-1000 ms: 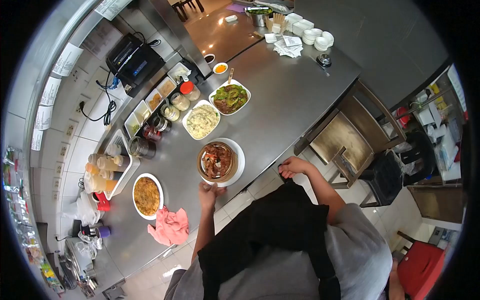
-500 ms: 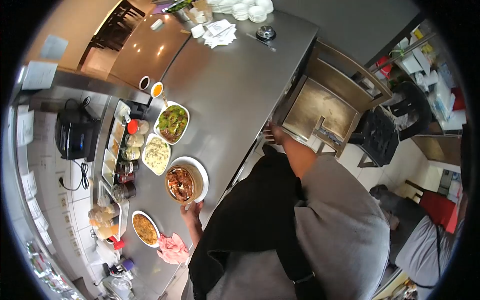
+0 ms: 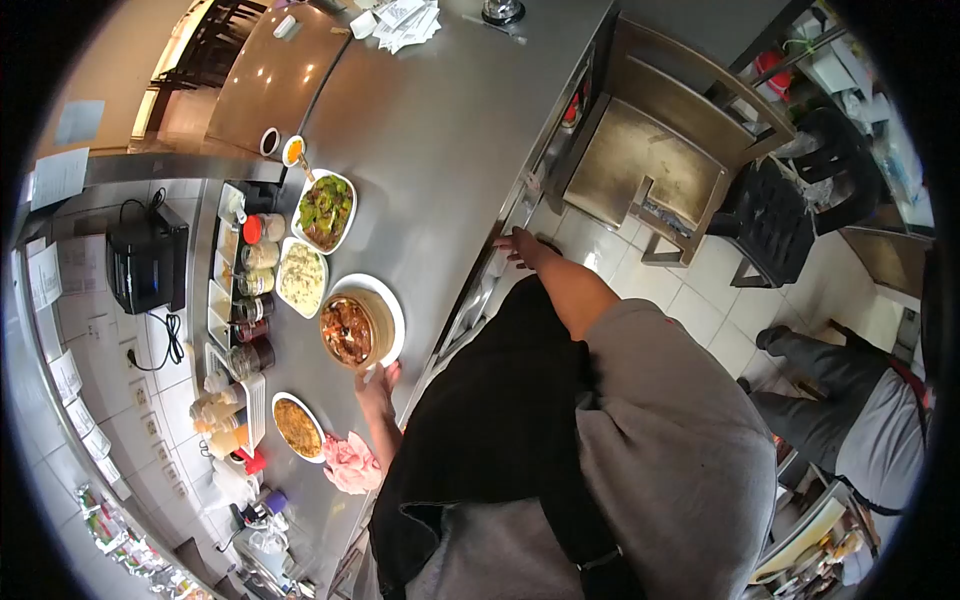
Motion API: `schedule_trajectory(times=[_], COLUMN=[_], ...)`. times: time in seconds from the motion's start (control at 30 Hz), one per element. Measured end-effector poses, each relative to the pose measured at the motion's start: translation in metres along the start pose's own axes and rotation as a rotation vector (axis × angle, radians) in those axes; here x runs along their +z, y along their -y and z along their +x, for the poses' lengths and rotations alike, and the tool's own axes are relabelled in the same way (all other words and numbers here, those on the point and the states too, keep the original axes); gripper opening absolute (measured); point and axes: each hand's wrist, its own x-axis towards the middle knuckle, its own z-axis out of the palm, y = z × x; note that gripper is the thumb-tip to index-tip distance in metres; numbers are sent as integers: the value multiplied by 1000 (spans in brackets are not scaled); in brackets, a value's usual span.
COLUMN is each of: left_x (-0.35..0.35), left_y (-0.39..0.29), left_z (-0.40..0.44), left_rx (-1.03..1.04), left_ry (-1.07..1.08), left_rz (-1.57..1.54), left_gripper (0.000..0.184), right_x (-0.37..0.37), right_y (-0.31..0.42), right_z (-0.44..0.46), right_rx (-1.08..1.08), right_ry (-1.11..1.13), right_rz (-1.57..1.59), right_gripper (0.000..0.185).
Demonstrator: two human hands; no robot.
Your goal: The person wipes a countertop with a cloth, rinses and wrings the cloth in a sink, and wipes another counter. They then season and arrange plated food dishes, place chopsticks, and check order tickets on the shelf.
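A round tan pot (image 3: 382, 325) of brown meat in sauce stands on a white plate (image 3: 397, 300) on the steel counter. At the near rim of this plate is my left hand (image 3: 376, 391), fingers closed on the edge; the fingertips are partly hidden. My right hand (image 3: 522, 248) hangs by the counter's front edge with its fingers apart and nothing in them. Beyond the pot sit a white dish of creamy pale food (image 3: 302, 277) and a white dish of green vegetables with meat (image 3: 325, 211). An oval dish with a browned top (image 3: 298, 428) lies nearer, beside a pink cloth (image 3: 352, 463).
Several lidded jars (image 3: 258, 255) and a white basket of bottles (image 3: 255, 410) line the counter's back. Papers (image 3: 408, 22) and a metal bell (image 3: 502, 10) lie at the far end. A wooden chair (image 3: 650, 150) and black plastic chair (image 3: 790, 215) stand right. Another person (image 3: 870, 420) is behind.
My right hand has drawn back from beside the wooden chair along the counter edge. My left hand stays at the plate. The view has shifted, and the other person's legs now show more.
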Motion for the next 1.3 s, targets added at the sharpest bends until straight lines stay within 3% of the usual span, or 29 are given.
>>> schedule_trajectory(times=[0.1, 0.2, 0.3, 0.43, 0.5, 0.73, 0.9, 1.3], left_x=[1, -3, -9, -13, -13, -13, -9, -14], left_y=[-2, 0, 3, 4, 6, 5, 0, 3], left_z=[-4, -1, 6, 10, 12, 12, 5, 13], left_rx=[14, 27, 21, 27, 36, 46, 63, 47], left_ry=[22, 43, 113, 140, 133, 163, 155, 208], left_rz=[7, 12, 8, 38, 50, 67, 128, 57], left_gripper=[33, 29, 28, 29, 29, 25, 16, 21], right_x=[3, -3, 0, 27, 39, 68, 78, 74], right_y=[-3, -29, -43, -55, -64, -64, -56, -62], right_z=[20, 25, 22, 2, -1, -4, -7, -15], right_rx=[-39, 6, 61, 165, 89, 26, -1, -40], right_ry=[-112, -324, -382, -137, -25, 50, 56, 57], right_rz=[-1246, -1029, -731, 103, 257, 658, 740, 890], right_gripper=[54, 42, 39, 34, 31, 42, 42, 33])
